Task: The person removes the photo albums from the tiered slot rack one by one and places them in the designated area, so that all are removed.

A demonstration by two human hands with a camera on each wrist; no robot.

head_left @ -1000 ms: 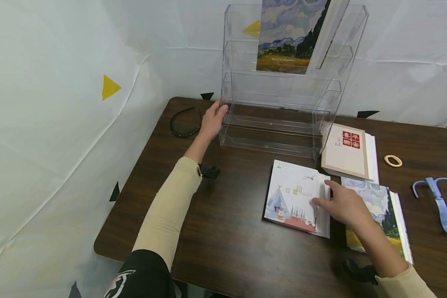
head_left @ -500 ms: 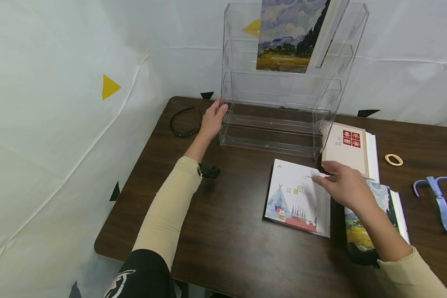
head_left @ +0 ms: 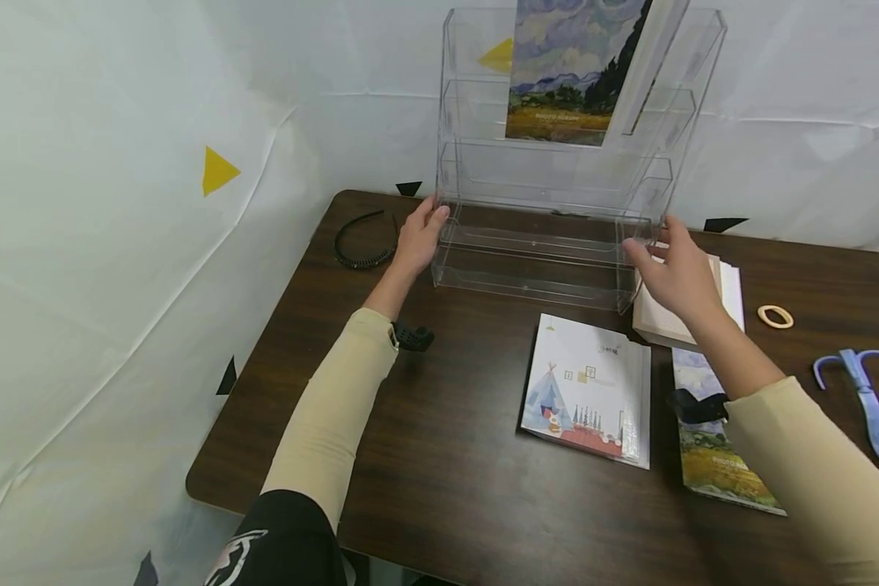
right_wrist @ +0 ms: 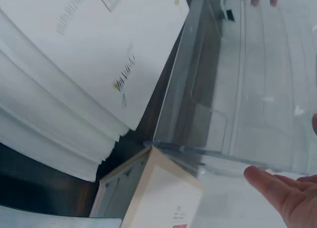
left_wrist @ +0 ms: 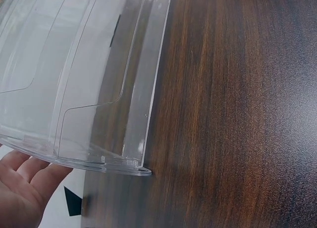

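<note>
A clear tiered display rack [head_left: 535, 195] stands at the back of the table. My left hand [head_left: 416, 238] holds its left side panel near the bottom, thumb toward the front. In the left wrist view the fingers [left_wrist: 47, 181] meet the panel's edge from outside. My right hand [head_left: 677, 273] is at the rack's right side, thumb and fingers spread around the panel edge. In the right wrist view its thumb [right_wrist: 267, 186] lies right at that edge. A photo album [head_left: 567, 81] with a painted landscape cover sits upright in an upper tier.
In front of the rack lies a white photo album [head_left: 582, 391] with a tent drawing. A beige album [head_left: 662, 317] and another landscape album [head_left: 721, 468] lie partly under the right arm. A black headband [head_left: 359, 262], wooden ring [head_left: 775, 317] and blue hook [head_left: 860, 391] lie farther out.
My right hand has moved up and away from the white album, over the beige album, to the rack's right side. The left hand stays where it was on the rack.
</note>
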